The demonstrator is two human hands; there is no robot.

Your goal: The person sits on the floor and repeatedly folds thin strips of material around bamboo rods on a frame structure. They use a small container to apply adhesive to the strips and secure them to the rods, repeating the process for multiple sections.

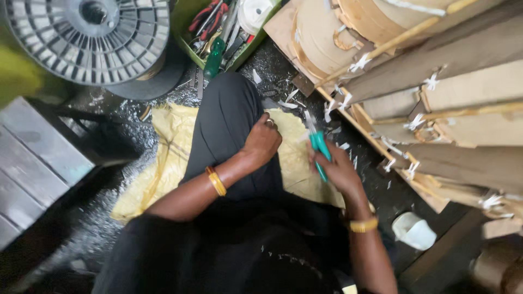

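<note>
My left hand (262, 141) rests closed on my raised knee, which is covered in black cloth; a ring shows on one finger and a gold bangle (216, 181) sits on the forearm. My right hand (336, 167) grips a small tool with teal handles (320, 148), its metal tip pointing up toward the wooden stack. A second gold bangle (363, 225) circles my right wrist. I sit on a yellow woven sack (169, 147) spread over the dark floor.
Brown wooden or fibre rolls (436, 98) tied with white strips fill the right side. A green tray of hand tools (220, 32) lies at the top, beside a large grey spool (92, 38). A grey slatted bench (32, 158) is left; a white cup (414, 231) lower right.
</note>
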